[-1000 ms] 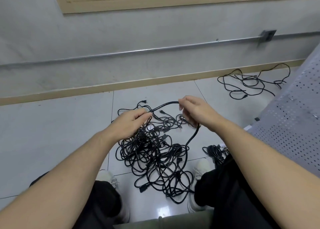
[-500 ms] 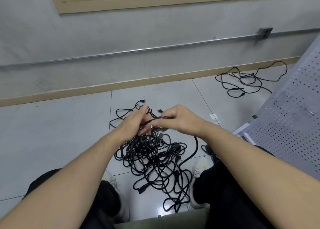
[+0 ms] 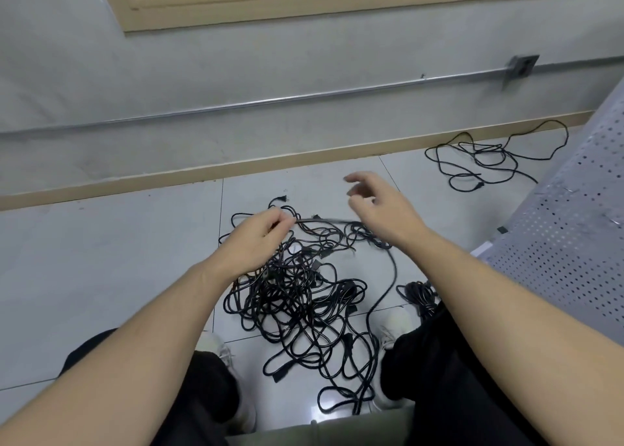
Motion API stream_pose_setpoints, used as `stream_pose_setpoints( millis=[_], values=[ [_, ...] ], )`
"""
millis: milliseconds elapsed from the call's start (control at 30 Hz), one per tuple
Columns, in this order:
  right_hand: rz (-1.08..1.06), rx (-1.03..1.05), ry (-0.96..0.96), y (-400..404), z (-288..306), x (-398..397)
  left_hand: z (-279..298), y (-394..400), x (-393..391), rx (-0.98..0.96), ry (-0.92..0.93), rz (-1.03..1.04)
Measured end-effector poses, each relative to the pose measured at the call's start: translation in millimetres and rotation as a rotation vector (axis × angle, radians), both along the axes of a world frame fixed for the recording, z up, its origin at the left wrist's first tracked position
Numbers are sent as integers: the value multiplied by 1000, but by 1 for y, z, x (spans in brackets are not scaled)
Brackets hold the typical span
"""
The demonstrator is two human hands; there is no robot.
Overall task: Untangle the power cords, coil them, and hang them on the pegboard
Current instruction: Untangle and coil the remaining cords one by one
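Head: two hands (image 3: 260, 236) (image 3: 378, 202), one cord tangle (image 3: 304, 297).

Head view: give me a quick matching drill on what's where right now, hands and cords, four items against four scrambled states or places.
Things:
1. left hand
2. right hand
3. big cord tangle
4. small cord pile

States or places:
A. on the floor by the baseboard, beside the perforated panel
B. fingers spread, holding nothing
C. pinching a cord
D. on the floor between the shoes

Pairs: 1-C, 2-B, 3-D, 4-A
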State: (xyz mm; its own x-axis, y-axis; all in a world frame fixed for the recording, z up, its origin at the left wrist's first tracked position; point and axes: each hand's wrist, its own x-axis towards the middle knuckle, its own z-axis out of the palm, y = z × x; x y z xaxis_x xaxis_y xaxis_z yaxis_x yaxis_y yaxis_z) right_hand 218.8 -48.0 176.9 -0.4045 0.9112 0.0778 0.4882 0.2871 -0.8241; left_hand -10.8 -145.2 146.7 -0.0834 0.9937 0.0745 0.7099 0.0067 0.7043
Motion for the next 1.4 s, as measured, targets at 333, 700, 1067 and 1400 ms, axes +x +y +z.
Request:
stream_pose_setpoints(
  millis=[333,700,1067,1400],
  values=[
    [455,-99,-74,-41,11,-28,6,-1,11,25,-419,-62],
    [70,-282,522,-18,22,3,-38,-11,-9,-478,-91,-37],
    [440,194,-436,-17,-4,-15,12,-5,20,-19,378,-71],
    [517,-138,-63,-45,-4,-38,7,-2,7,-5,-57,-128]
  ],
)
